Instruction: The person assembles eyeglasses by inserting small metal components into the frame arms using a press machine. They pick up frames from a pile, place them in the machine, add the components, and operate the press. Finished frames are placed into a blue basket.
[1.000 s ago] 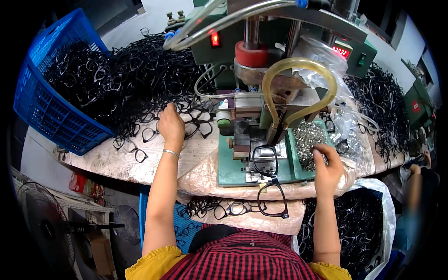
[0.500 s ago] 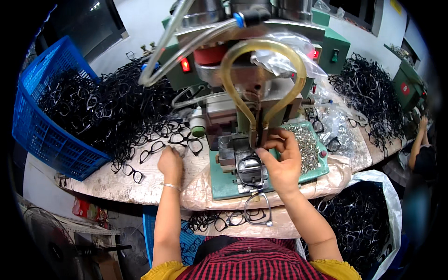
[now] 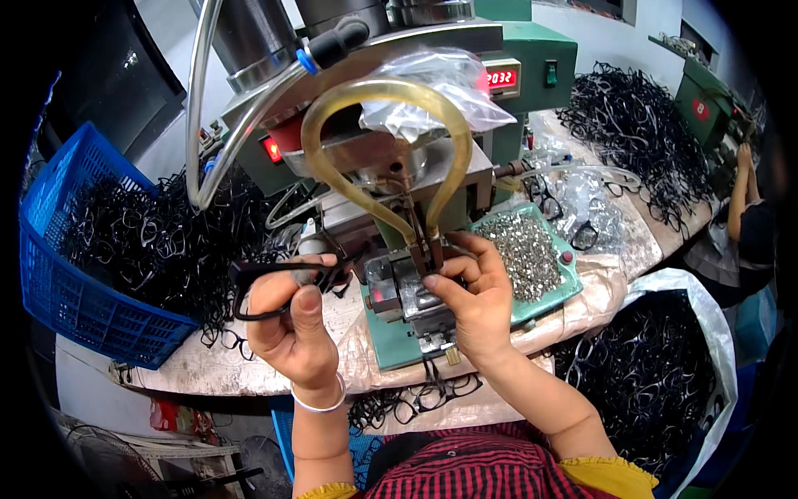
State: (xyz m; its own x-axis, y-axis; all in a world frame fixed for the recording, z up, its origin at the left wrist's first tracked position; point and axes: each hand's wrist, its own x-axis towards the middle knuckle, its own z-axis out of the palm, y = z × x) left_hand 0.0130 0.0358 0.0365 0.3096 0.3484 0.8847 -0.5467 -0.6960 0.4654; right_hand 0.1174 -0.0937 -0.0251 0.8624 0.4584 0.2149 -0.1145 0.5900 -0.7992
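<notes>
My left hand (image 3: 299,341) is raised to the left of the green press machine (image 3: 386,341), closed on a black eyeglass frame (image 3: 256,270) between thumb and fingers. My right hand (image 3: 480,303) is at the machine's metal prongs (image 3: 426,254), thumb and fingers bent together against their lower end. Whatever small piece it may pinch is hidden. A yellowish tube (image 3: 313,145) loops down into the prongs. Below them sits a metal fixture block (image 3: 424,309). Right of my right hand, a green tray (image 3: 572,287) holds many small shiny metal parts (image 3: 519,249).
At the left, a blue crate (image 3: 100,320) overflows with black eyeglass frames. More frames (image 3: 640,141) heap at the far right. A white sack (image 3: 725,349) of frames stands at the lower right. Several frames (image 3: 416,399) lie along the table's near edge. A person (image 3: 752,220) works at far right.
My left hand has risen from the tabletop and now holds a black eyeglass frame. The frame that sat on the fixture is gone from there. My right hand stays at the prongs. The view has shifted.
</notes>
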